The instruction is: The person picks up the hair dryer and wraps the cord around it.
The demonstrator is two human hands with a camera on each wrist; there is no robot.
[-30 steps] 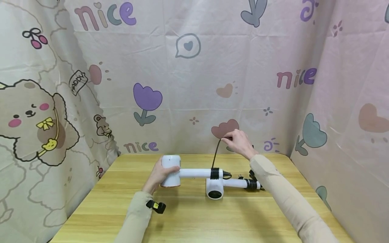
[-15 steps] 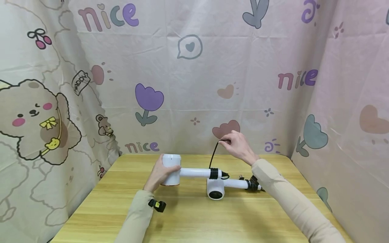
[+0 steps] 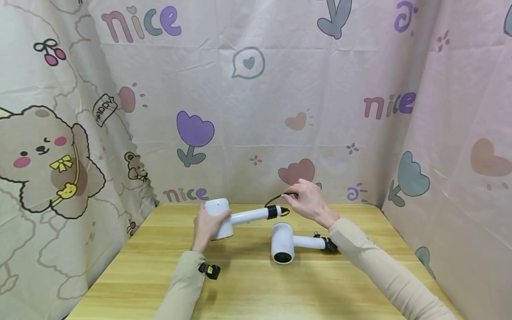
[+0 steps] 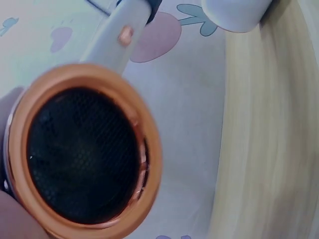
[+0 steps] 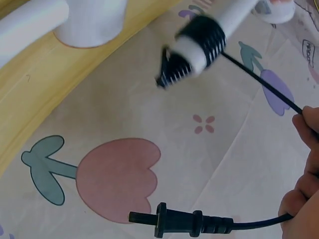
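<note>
My left hand [image 3: 209,226] grips the barrel of a white hair dryer [image 3: 249,216], held above the table with its handle tilted up to the right. In the left wrist view the dryer's copper-rimmed round end [image 4: 149,184] faces the camera. Black cord [image 3: 272,212] is wound in several turns round the handle's end. A free length of cord [image 5: 264,84] runs from the coil to my right hand [image 3: 308,201], which pinches it. From that hand the black plug [image 5: 184,220] sticks out in the right wrist view.
A second white hair dryer [image 3: 282,244] lies on the wooden table [image 3: 256,289], its handle pointing right with black cord [image 3: 330,244] bundled at the end. Patterned curtain [image 3: 248,115] hangs behind and at both sides.
The held dryer's handle has tilted upward and moved a little left, away from the second dryer. My right hand has lowered slightly, with the cord between its fingers now slanting more flatly.
</note>
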